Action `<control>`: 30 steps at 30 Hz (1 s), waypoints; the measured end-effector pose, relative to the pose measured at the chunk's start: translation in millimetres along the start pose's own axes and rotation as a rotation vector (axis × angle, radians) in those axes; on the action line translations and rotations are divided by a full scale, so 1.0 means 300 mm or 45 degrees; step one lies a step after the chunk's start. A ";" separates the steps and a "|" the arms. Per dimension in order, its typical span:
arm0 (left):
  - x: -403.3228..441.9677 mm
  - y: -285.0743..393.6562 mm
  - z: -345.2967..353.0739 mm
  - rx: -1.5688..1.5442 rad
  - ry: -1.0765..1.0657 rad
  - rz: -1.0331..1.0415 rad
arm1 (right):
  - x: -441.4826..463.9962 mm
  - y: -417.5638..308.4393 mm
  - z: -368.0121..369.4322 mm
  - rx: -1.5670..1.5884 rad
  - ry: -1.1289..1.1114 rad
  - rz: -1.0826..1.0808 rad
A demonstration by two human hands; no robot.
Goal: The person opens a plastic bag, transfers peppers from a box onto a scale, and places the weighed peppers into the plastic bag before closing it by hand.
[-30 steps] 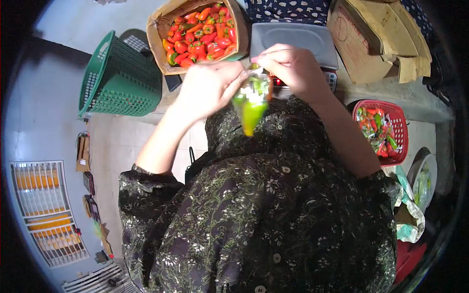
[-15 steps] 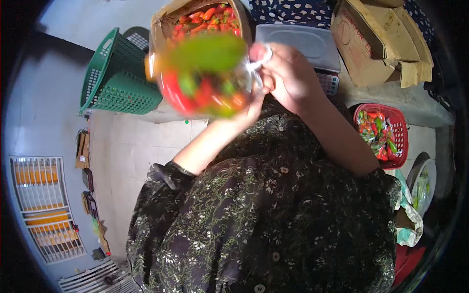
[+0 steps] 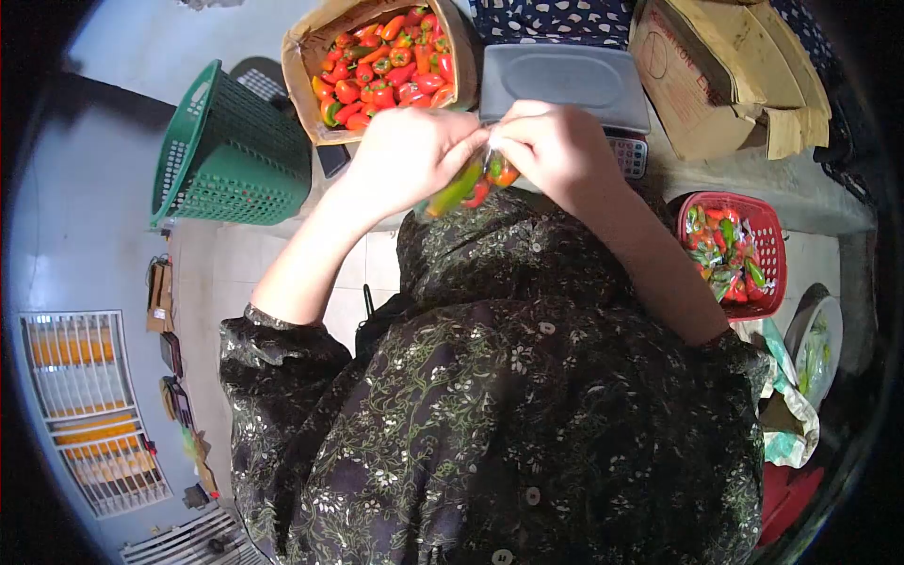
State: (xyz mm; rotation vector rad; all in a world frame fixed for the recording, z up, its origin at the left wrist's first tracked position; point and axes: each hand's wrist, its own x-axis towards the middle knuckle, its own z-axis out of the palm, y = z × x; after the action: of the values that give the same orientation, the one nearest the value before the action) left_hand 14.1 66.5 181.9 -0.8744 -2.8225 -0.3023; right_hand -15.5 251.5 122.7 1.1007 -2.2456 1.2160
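Observation:
A clear plastic bag of red, green and orange peppers [image 3: 461, 191] hangs below my two hands, partly hidden by them. My left hand [image 3: 410, 155] is closed, thumb and fingers pinching the gathered neck of the bag. Close beside it, my right hand [image 3: 557, 151] pinches the same neck from the other side. Just beyond my hands stands an open cardboard box [image 3: 306, 56] full of loose red peppers [image 3: 384, 80]. A grey weighing scale [image 3: 565, 85] with a keypad [image 3: 628, 157] lies behind my right hand.
At the left stands a tall green plastic basket [image 3: 231, 160]. An open cardboard carton [image 3: 683, 89] is at the back right. To my right, a red basket [image 3: 774, 247] holds several bagged peppers, with a white bowl [image 3: 800, 330] of green vegetables near it.
The bag has swung from in front of the box down between my hands. My left hand has moved from under the bag up to its neck, beside my right hand.

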 end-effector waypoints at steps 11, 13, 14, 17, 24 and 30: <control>-0.041 0.070 0.118 0.013 0.222 -0.014 | 0.028 0.041 0.037 -0.005 0.123 0.175; -0.056 0.085 0.127 0.012 0.211 0.072 | 0.008 0.060 0.049 -0.024 -0.040 0.218; -0.064 0.090 0.130 0.008 0.191 0.120 | -0.002 0.064 0.051 -0.031 -0.124 0.242; -0.083 0.111 0.140 -0.010 0.199 0.237 | -0.006 0.059 0.014 0.100 -0.683 0.361; -0.086 0.101 0.162 0.017 0.132 -0.170 | 0.003 0.083 0.080 -0.015 -0.167 0.212; 0.061 0.036 0.119 -1.283 0.943 -0.515 | 0.156 0.041 0.124 1.022 0.414 0.504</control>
State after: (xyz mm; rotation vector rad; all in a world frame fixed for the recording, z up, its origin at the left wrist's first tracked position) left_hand 1.9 93.7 153.0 -0.1630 -1.9947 -1.7559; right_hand -52.7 203.1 124.1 0.5984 -1.7834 2.3864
